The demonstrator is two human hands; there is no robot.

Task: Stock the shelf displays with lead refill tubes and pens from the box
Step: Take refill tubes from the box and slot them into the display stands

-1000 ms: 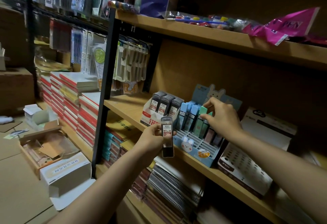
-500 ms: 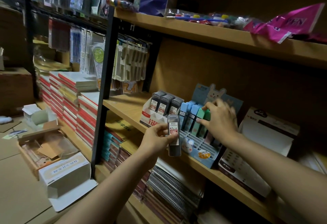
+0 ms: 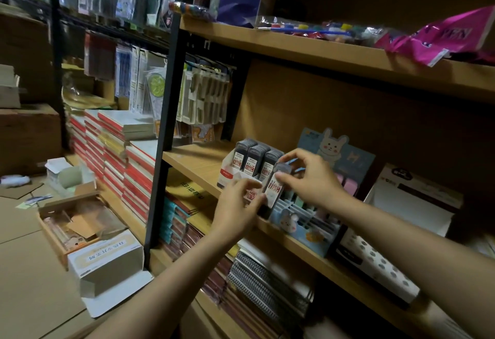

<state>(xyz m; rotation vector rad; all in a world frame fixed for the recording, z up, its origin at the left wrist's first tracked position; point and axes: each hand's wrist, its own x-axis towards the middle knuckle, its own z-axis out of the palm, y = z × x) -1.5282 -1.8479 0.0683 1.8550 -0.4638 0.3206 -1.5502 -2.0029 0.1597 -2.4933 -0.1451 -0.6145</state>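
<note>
A dark lead refill tube (image 3: 273,188) with a red and white label hangs in front of the middle shelf. My left hand (image 3: 238,205) holds its lower end and my right hand (image 3: 308,178) pinches its upper part. Behind it a white and red display box (image 3: 227,171) holds three rows of the same dark tubes (image 3: 253,158). To its right stands a blue bunny display rack (image 3: 300,221) with pastel tubes, partly hidden by my right hand.
The wooden shelf (image 3: 198,160) has bare board left of the display box. A black upright post (image 3: 163,151) stands at its left end. On the floor lie an open white carton (image 3: 107,266) and an open brown box (image 3: 69,221). A white boxed display (image 3: 401,205) sits further right.
My right hand left the pastel tubes in the bunny rack and came left onto the dark tube. My left hand raised the tube toward the displays.
</note>
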